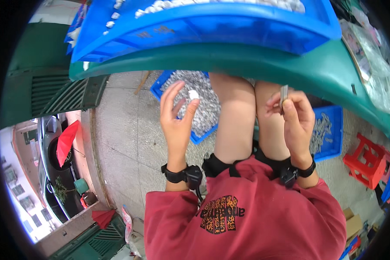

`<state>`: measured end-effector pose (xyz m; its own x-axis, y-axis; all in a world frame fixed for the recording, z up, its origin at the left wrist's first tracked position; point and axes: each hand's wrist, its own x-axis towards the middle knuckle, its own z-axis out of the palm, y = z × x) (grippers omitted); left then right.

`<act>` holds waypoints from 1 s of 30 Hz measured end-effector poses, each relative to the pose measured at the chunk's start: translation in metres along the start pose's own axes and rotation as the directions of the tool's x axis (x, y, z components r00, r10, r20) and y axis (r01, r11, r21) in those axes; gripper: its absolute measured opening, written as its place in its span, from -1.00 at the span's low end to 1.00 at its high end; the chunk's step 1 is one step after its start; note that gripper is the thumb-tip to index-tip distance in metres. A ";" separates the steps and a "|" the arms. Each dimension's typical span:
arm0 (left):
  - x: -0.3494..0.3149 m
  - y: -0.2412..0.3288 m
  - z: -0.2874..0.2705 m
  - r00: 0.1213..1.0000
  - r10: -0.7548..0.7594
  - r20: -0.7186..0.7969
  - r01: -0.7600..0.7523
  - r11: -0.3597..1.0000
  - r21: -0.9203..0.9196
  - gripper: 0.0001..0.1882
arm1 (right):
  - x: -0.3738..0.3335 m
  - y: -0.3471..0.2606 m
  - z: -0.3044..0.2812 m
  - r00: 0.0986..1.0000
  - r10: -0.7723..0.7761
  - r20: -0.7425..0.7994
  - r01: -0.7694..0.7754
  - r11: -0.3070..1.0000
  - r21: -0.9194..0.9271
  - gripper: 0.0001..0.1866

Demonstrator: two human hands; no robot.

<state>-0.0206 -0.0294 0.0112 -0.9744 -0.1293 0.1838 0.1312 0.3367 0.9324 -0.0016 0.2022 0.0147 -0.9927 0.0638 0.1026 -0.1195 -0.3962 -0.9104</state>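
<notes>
My left hand (177, 115) is raised above the floor, its fingers spread and curved away from the thumb. A small white piece (193, 94) shows right at the thumb tip; the other fingers do not close on it, and I cannot tell whether it rests on the thumb or is in the air. My right hand (298, 117) pinches a short, flat metal blade (284, 92) upright between thumb and fingers, above my right knee. Beyond and below the left hand stands a blue crate (198, 139) full of small grey-white pieces.
A green table edge (195, 58) crosses in front, bearing a large blue bin (247, 32) with white pieces. At right are a smaller blue crate (339, 134) with grey pieces and a red stool (365, 160). Clear plastic bags (379, 73) lie on the table's right end.
</notes>
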 end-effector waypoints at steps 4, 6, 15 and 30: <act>0.062 0.021 -0.023 0.924 0.371 -0.093 -0.279 0.819 0.501 -0.62 | -0.002 0.008 -0.010 0.999 0.039 -0.027 -0.043 0.989 -0.142 -0.86; 0.100 0.063 -0.024 0.785 0.618 -0.037 -0.467 0.630 0.621 -0.61 | -0.004 0.004 -0.012 1.000 0.020 -0.008 -0.020 0.990 -0.137 -0.86; 0.228 0.093 0.021 0.685 -0.412 0.601 -0.271 0.621 0.736 -0.49 | -0.012 -0.009 -0.028 1.000 -0.030 -0.008 0.029 0.991 -0.134 -0.90; 0.250 0.074 0.009 0.873 -0.183 0.453 0.184 0.982 0.043 -0.79 | -0.016 -0.006 -0.023 1.000 0.018 -0.009 -0.019 0.995 -0.103 -0.89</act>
<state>-0.2562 -0.0289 0.1232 -0.9569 0.2479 -0.1511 -0.0578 0.3472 0.9360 0.0150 0.2246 0.0093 -0.9945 0.0646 0.0825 -0.0982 -0.3011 -0.9485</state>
